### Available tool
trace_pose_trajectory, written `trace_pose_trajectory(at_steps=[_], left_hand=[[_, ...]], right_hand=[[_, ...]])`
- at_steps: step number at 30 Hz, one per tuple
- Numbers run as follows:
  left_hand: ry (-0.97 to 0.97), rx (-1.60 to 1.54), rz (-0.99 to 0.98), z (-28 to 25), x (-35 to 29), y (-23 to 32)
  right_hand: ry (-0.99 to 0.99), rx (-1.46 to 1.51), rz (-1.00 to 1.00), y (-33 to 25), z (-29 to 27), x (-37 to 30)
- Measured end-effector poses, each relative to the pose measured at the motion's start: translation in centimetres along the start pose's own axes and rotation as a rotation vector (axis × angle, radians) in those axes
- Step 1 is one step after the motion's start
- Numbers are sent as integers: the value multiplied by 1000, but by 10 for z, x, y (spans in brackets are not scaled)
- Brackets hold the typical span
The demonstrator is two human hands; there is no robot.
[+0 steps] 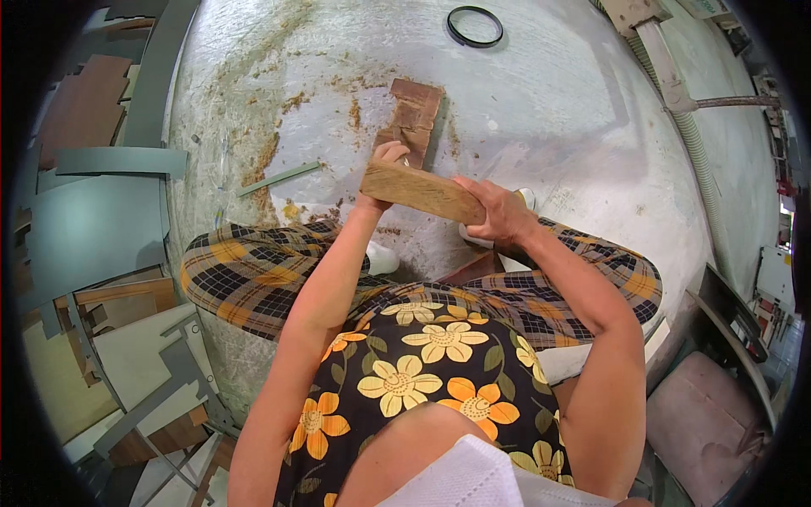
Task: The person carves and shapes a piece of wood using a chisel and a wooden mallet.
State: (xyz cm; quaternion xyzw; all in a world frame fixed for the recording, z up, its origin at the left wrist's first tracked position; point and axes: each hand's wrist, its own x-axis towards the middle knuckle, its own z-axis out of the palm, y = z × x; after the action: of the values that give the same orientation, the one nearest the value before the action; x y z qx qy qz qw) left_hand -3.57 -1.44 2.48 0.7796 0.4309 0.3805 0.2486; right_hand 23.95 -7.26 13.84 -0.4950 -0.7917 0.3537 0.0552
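A thick rectangular wooden block (422, 191) is held out in front of my knees. My right hand (498, 211) is wrapped round its right end. Partly behind the block's left end is my left hand (389, 159), its fingers curled over the near part of a reddish-brown wooden piece (417, 106) on the floor. A small shiny bit shows by those fingertips; what it is I cannot make out, as the block covers much of that hand. The wooden piece has a rough, chipped surface.
A green strip (279, 178) and scattered sawdust lie on the concrete floor, with a black ring (475, 27) farther off. Stacked boards and offcuts (97, 232) line the left side. At the right are a ribbed hose (694, 148) and a pinkish cushion (705, 418).
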Motion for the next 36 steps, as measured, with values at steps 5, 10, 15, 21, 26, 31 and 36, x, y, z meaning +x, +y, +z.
trace_pose_trajectory(at_steps=[5,10,15,21,26,31,36], left_hand=[[-10,-190,-215,1,6,24],[18,78,-37,12,-2,4],[-52,180,-10,19,2,11],[34,129,23,6,1,6],[79,-129,-444,-20,21,25],[343,-126,-438,-32,31,11],[388,-208,-593,-28,13,-25]], right_hand=[[66,82,-29,-5,-2,-7],[-26,-8,68,-6,-5,-6],[64,34,27,8,-3,-7],[168,119,-40,-16,-12,1],[261,338,78,-18,-34,14],[363,342,338,13,-31,15],[17,-6,684,24,-22,14]])
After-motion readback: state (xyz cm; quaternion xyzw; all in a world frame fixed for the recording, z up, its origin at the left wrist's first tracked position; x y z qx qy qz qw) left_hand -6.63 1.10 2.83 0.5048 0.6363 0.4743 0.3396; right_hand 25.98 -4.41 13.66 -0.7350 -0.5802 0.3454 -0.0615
